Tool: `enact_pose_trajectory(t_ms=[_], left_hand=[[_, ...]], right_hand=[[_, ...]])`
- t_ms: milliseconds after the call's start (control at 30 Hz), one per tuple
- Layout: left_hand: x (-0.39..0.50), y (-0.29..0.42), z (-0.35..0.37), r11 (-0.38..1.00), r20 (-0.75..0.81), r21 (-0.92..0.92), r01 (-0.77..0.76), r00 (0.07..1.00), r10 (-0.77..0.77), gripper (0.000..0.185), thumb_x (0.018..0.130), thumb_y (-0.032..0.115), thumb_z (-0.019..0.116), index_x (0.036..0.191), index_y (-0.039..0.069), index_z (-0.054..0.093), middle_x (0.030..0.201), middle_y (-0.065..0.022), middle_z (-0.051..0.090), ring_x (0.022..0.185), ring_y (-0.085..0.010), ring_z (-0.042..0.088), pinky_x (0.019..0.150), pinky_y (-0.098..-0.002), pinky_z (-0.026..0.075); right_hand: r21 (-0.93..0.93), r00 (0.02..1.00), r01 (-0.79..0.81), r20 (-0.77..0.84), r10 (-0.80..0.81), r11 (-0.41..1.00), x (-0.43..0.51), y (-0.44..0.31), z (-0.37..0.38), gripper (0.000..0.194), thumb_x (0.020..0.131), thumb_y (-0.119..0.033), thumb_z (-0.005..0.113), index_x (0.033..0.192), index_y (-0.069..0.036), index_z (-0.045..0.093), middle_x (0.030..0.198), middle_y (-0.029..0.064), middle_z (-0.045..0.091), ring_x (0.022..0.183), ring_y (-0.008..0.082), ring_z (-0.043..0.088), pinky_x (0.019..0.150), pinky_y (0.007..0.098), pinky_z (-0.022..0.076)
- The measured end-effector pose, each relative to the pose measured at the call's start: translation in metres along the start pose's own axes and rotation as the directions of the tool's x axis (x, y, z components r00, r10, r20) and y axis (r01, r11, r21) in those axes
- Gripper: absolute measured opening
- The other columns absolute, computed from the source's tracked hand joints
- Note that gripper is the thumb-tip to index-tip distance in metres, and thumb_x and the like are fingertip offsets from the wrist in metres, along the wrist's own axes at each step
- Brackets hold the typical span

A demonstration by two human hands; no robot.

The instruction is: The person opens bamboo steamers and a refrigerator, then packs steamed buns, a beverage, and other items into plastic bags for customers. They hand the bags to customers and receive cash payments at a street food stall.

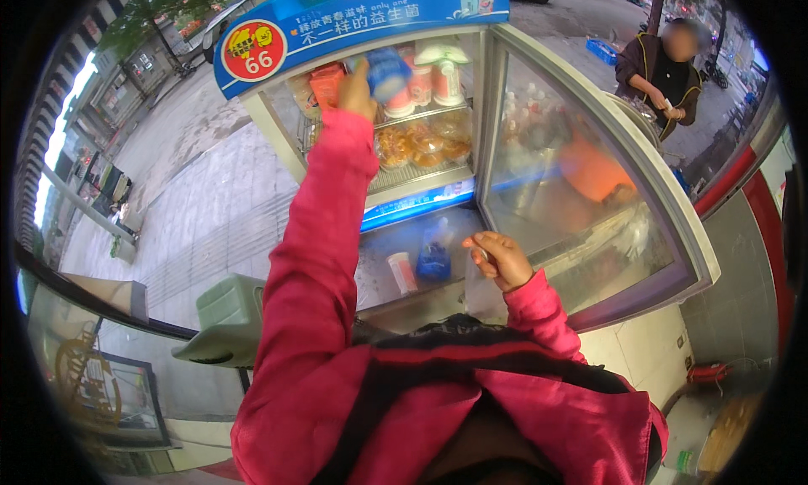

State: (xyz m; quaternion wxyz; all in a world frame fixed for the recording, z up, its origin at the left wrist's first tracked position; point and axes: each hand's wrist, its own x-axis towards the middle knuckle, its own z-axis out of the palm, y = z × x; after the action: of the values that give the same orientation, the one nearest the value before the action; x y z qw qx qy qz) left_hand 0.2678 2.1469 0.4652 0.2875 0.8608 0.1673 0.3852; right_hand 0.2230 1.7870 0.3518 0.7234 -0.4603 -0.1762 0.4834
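Observation:
My left hand (357,95) reaches into the upper part of a glass-fronted display fridge (265,122), holding a blue-and-white packet (386,76) blurred by motion. Close to it are a red packet (327,86) and pink-and-white drink containers (447,84) on the top shelf. Wrapped pastries (416,145) fill the rack beneath. Lower and to the right, my right hand (503,262) pinches a thin translucent plastic bag (483,292) that hangs down. Left of this hand, a blue pouch (434,254) and a white-and-pink cup (402,273) stand on a grey surface.
The fridge's glass door (587,169) stands open on the right, its pale frame reaching close to my right arm. A green seat (230,308) is at the left. Beyond the door, a person (663,81) stands outside, hands together. A blue crate (601,52) lies on the pavement.

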Motion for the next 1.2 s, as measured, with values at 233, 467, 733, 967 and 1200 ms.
enact_pose_trajectory(t_ms=[233, 467, 733, 967, 1200], left_hand=[[0.022, 0.011, 0.032, 0.942, -0.341, -0.336, 0.02, 0.929, -0.142, 0.042, 0.076, 0.001, 0.052, 0.117, -0.003, 0.045, 0.118, -0.0159, 0.05, 0.108, -0.0242, 0.048, 0.089, -0.0335, 0.039], [-0.257, -0.05, 0.048, 0.949, 0.076, 0.258, 0.179, 0.976, -0.205, 0.047, 0.075, 0.026, 0.065, 0.109, -0.003, 0.052, 0.109, -0.0218, 0.052, 0.103, -0.0337, 0.048, 0.088, -0.0382, 0.039], [-0.379, -0.131, 0.111, 0.69, 0.437, 0.089, 0.719, 0.594, -0.676, 0.054, 0.069, 0.036, 0.069, 0.1, -0.006, 0.055, 0.086, -0.0237, 0.061, 0.081, -0.0327, 0.061, 0.067, -0.0396, 0.048], [-0.314, -0.072, 0.065, 0.566, 0.516, -0.665, 0.487, 0.848, -0.123, 0.03, 0.083, 0.016, 0.058, 0.107, 0.0, 0.053, 0.085, -0.0056, 0.059, 0.068, -0.0106, 0.055, 0.056, -0.0243, 0.044], [-0.053, -0.033, 0.021, 0.971, -0.42, 0.159, -0.181, 0.878, 0.232, 0.028, 0.073, 0.021, 0.064, 0.08, -0.002, 0.051, 0.075, -0.0126, 0.057, 0.069, -0.0231, 0.055, 0.061, -0.0354, 0.043]], right_hand=[[-0.064, 0.995, -0.094, -0.019, 0.093, 0.993, -0.006, 0.015, -0.007, 0.025, 0.089, -0.022, 0.048, 0.091, 0.0, 0.059, 0.063, 0.0014, 0.052, 0.041, 0.0052, 0.033, 0.038, 0.0192, 0.0235], [-0.164, 0.994, -0.054, -0.102, 0.037, 0.985, -0.003, 0.026, -0.025, 0.022, 0.089, -0.023, 0.048, 0.091, -0.004, 0.06, 0.063, -0.0024, 0.05, 0.044, 0.0037, 0.033, 0.039, 0.0183, 0.0229], [-0.183, 0.978, -0.177, -0.147, 0.151, 0.967, 0.002, 0.037, -0.027, 0.023, 0.088, -0.025, 0.05, 0.089, -0.004, 0.059, 0.062, -0.0016, 0.048, 0.043, 0.004, 0.032, 0.038, 0.018, 0.0208], [-0.176, 0.969, -0.212, -0.164, 0.184, 0.961, -0.003, 0.035, -0.035, 0.022, 0.087, -0.024, 0.051, 0.088, -0.003, 0.059, 0.06, -0.0012, 0.049, 0.043, 0.0039, 0.033, 0.038, 0.0181, 0.0221], [-0.231, 0.995, -0.064, -0.095, 0.043, 0.971, -0.01, 0.031, -0.029, 0.027, 0.088, -0.027, 0.05, 0.09, -0.003, 0.061, 0.059, -0.0027, 0.048, 0.044, 0.0039, 0.037, 0.04, 0.0181, 0.0267]])
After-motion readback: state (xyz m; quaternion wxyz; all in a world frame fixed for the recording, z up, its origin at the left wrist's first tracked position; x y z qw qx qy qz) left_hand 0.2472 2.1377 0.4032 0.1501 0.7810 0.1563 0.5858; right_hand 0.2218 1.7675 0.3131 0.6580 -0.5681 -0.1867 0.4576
